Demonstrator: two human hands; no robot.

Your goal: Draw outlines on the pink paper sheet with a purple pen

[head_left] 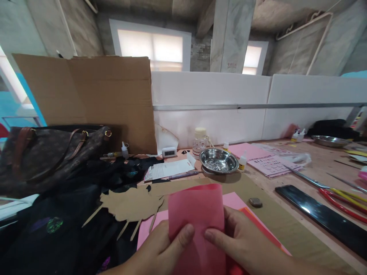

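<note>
A folded pink sheet [197, 214] stands upright between both hands at the bottom centre, its top edge curving over in a loop. My left hand [172, 244] grips its left side, thumb flat on the near face. On the right side, my right hand [233, 233] holds it with the thumb in front and fingers behind. Beneath lie a lighter pink sheet [233, 199] and an orange-red sheet [258, 225], partly hidden by the hands. A brown cardboard cutout [132, 203] with stick-like strips lies to the left.
Black fabric [65, 214] and a handbag [57, 156] fill the left. Behind are a metal bowl [218, 161], a jar [200, 143] and a glue bottle [242, 162]. A stone [255, 202], phone [318, 214] and red-handled scissors [335, 200] lie right.
</note>
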